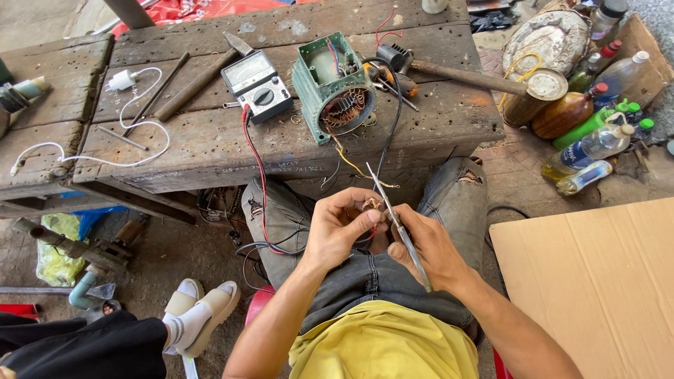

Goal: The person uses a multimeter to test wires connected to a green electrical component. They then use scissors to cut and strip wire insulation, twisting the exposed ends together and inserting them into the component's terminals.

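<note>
The bundle of thin wire ends [370, 205] sits over the person's lap, pinched in the left hand [342, 226] fingers, while the right hand [428, 245] is closed around a slim metal blade [400, 231] whose tip touches them. A slip could nick a fingertip or cut strands. Pulling the leads may also drag the green motor stator [332, 85] off the table [210, 144] edge.

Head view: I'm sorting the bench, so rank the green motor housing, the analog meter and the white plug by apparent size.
1. Green motor housing, largest.
2. Analog meter, clearly smaller.
3. White plug, smallest by far.
All three lie on the wooden bench at a similar distance, so the order looks reliable.
</note>
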